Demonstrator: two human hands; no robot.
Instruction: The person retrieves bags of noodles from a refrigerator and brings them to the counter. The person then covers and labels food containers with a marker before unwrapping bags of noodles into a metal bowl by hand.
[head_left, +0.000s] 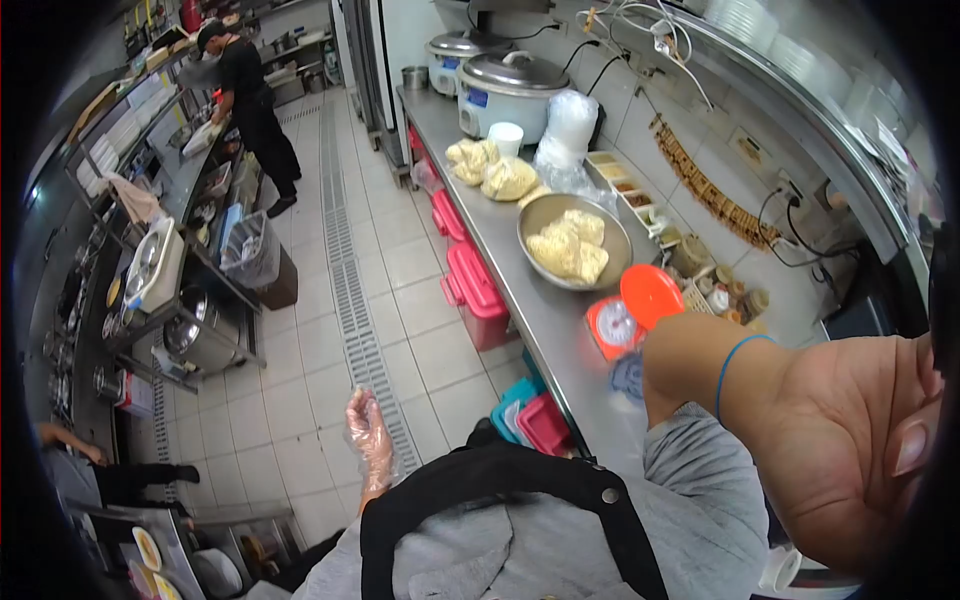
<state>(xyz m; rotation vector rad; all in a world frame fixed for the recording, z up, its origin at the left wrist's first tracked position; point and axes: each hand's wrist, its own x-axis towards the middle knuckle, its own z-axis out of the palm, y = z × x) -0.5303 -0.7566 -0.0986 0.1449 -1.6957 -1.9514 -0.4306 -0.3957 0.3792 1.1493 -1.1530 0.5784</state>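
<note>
My left hand (369,437), in a clear plastic glove, hangs over the tiled floor with its fingers curled in; nothing shows in it. Bare and close to the camera, my right hand (850,450) is raised at the right edge, a blue band on its wrist. Its thumb shows, but the other fingers are mostly cut off. Beyond that forearm, on the steel counter (500,235), are an orange dial scale (612,326) and a round orange lid or tray (652,296). A metal bowl (535,262) holds bagged pale-yellow crumbly food (572,248).
More bags of yellow food (508,180) and rice cookers (512,90) line the counter. Seasoning containers (632,195) stand along the wall. Pink lidded bins (475,290) sit underneath. A co-worker (255,110) stands at the far-left worktop; another person's arm (72,440) shows lower left. A trash bin (275,275) borders the aisle.
</note>
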